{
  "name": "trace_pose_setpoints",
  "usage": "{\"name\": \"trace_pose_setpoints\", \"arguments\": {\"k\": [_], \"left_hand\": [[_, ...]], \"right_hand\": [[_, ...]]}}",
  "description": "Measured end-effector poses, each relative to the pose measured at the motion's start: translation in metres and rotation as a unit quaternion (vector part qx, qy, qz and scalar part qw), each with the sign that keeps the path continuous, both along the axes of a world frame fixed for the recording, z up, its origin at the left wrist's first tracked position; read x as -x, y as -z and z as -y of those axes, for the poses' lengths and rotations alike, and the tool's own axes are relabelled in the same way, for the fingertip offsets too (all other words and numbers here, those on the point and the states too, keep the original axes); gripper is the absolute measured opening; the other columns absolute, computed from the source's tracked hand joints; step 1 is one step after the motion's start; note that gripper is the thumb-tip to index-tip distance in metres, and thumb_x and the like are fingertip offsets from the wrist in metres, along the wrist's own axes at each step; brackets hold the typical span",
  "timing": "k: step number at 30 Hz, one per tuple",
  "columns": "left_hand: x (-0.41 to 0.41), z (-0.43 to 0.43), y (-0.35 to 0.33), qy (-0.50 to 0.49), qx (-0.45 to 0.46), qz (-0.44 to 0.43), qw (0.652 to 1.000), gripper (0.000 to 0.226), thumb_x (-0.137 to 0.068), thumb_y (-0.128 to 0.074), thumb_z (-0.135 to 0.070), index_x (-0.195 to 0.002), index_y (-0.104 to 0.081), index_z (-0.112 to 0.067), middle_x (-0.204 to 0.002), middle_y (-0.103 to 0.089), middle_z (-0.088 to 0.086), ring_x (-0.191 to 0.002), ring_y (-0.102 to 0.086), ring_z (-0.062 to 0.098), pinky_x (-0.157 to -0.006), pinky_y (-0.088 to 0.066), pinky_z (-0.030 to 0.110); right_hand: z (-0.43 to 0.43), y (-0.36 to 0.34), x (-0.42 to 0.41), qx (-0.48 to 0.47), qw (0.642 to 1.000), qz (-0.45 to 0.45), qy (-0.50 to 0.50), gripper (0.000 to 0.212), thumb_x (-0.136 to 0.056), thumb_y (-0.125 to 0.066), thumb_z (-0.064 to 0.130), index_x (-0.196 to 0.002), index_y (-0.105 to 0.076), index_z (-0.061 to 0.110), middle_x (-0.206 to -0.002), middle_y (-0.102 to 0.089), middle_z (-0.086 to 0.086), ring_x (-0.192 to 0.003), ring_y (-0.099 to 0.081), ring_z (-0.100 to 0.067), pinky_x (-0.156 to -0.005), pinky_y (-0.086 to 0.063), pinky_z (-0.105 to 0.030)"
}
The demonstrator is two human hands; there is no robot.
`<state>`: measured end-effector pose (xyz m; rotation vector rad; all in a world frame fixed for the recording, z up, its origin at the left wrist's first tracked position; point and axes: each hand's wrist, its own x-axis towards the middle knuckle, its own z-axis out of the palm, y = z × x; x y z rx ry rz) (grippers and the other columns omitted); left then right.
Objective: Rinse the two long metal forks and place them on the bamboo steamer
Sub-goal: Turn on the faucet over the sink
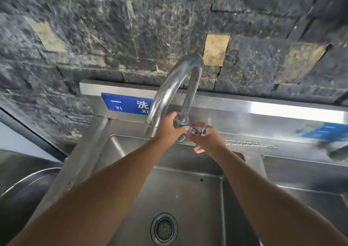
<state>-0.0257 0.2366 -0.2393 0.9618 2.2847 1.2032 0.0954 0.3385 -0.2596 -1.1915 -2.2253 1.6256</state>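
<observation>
A long metal fork (250, 143) with a twisted shaft lies on the sink's back ledge to the right of the tap, tines pointing right; whether it is one fork or two side by side I cannot tell. My left hand (168, 128) is wrapped around the base of the curved chrome faucet (169, 91). Beside it, my right hand (204, 138) grips the small tap handle (196, 131) at the faucet's foot. No water shows at the spout. No bamboo steamer is in view.
The steel sink basin (188, 189) with its drain (163, 228) lies below my arms. A second basin (305, 172) adjoins on the right, a large metal bowl (28, 187) sits at the left, and a dark blurred object (338, 152) is at the right edge. Stone wall behind.
</observation>
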Motion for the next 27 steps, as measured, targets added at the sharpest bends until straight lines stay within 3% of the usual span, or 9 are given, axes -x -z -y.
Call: {"name": "trace_pose_setpoints", "arguments": {"k": [2,3,6,11,16,18,22,25,27], "left_hand": [[0.0,-0.006,0.006,-0.001,-0.003,-0.02,1.0,0.046,-0.075,-0.081,-0.023,-0.117,-0.063,-0.018,-0.094,-0.067,-0.007,-0.085,-0.063,0.015,-0.064,-0.04,0.006],[0.0,-0.008,0.009,-0.003,-0.001,-0.028,1.0,0.043,-0.075,-0.081,-0.026,-0.113,-0.063,-0.021,-0.092,-0.068,-0.008,-0.085,-0.065,0.016,-0.07,-0.047,0.017],[0.0,-0.012,0.02,-0.022,0.008,-0.058,0.998,0.038,-0.073,-0.081,-0.034,-0.105,-0.062,-0.027,-0.084,-0.068,-0.011,-0.077,-0.066,0.014,-0.072,-0.053,0.032],[0.003,-0.014,0.026,-0.023,0.007,-0.084,0.996,0.038,-0.072,-0.081,-0.036,-0.103,-0.062,-0.028,-0.076,-0.064,-0.016,-0.071,-0.064,0.01,-0.067,-0.051,0.028],[0.004,-0.013,0.024,-0.015,-0.003,-0.076,0.997,0.034,-0.072,-0.081,-0.035,-0.099,-0.06,-0.031,-0.069,-0.058,-0.024,-0.06,-0.055,-0.013,-0.051,-0.034,0.006],[0.005,-0.012,0.024,-0.01,-0.007,-0.073,0.997,0.033,-0.071,-0.081,-0.034,-0.094,-0.057,-0.035,-0.069,-0.058,-0.024,-0.063,-0.055,-0.02,-0.051,-0.036,0.003],[0.005,-0.012,0.024,-0.014,-0.003,-0.075,0.997,0.033,-0.071,-0.079,-0.037,-0.09,-0.053,-0.04,-0.068,-0.059,-0.023,-0.06,-0.055,-0.012,-0.05,-0.033,0.008],[0.005,-0.012,0.026,-0.012,-0.003,-0.075,0.997,0.033,-0.073,-0.079,-0.037,-0.092,-0.053,-0.04,-0.069,-0.059,-0.022,-0.062,-0.056,-0.009,-0.053,-0.036,0.014],[0.005,-0.012,0.026,-0.009,-0.007,-0.073,0.997,0.033,-0.074,-0.08,-0.036,-0.092,-0.053,-0.041,-0.068,-0.059,-0.023,-0.06,-0.057,-0.009,-0.051,-0.035,0.01]], "right_hand": [[-0.003,0.002,0.004,0.003,1.0,-0.017,-0.001,0.032,-0.089,-0.072,0.025,-0.121,-0.068,0.023,-0.082,-0.072,-0.004,-0.049,-0.063,-0.015,-0.054,-0.061,-0.032],[-0.004,0.004,0.004,0.003,1.0,-0.029,0.001,0.029,-0.088,-0.072,0.024,-0.117,-0.071,0.023,-0.078,-0.07,-0.003,-0.048,-0.061,-0.016,-0.052,-0.059,-0.031],[-0.003,0.011,0.004,-0.003,0.998,-0.058,0.009,0.023,-0.088,-0.073,0.024,-0.111,-0.075,0.023,-0.065,-0.064,0.006,-0.043,-0.054,-0.014,-0.046,-0.05,-0.028],[-0.004,0.016,0.004,-0.02,0.997,-0.077,0.007,0.021,-0.09,-0.071,0.025,-0.11,-0.075,0.024,-0.072,-0.067,0.004,-0.04,-0.052,-0.005,-0.043,-0.044,-0.022],[-0.005,0.022,0.003,-0.029,0.994,-0.105,0.006,0.016,-0.089,-0.07,0.025,-0.102,-0.076,0.033,-0.068,-0.065,0.006,-0.041,-0.05,-0.002,-0.044,-0.044,-0.023],[-0.005,0.025,0.002,-0.016,0.993,-0.119,0.008,0.015,-0.09,-0.07,0.027,-0.096,-0.075,0.04,-0.064,-0.064,0.011,-0.041,-0.049,-0.004,-0.045,-0.044,-0.024],[-0.002,0.028,0.002,0.01,0.988,-0.154,0.021,0.023,-0.091,-0.07,0.024,-0.088,-0.075,0.046,-0.056,-0.057,0.011,-0.041,-0.044,-0.011,-0.044,-0.04,-0.026],[-0.002,0.03,0.001,0.025,0.984,-0.174,0.019,0.019,-0.092,-0.069,0.023,-0.094,-0.076,0.041,-0.061,-0.053,0.002,-0.043,-0.04,-0.014,-0.042,-0.037,-0.026],[-0.002,0.031,0.0,0.033,0.982,-0.185,0.017,0.018,-0.093,-0.068,0.021,-0.099,-0.075,0.036,-0.062,-0.052,-0.001,-0.043,-0.039,-0.014,-0.042,-0.036,-0.026]]}}
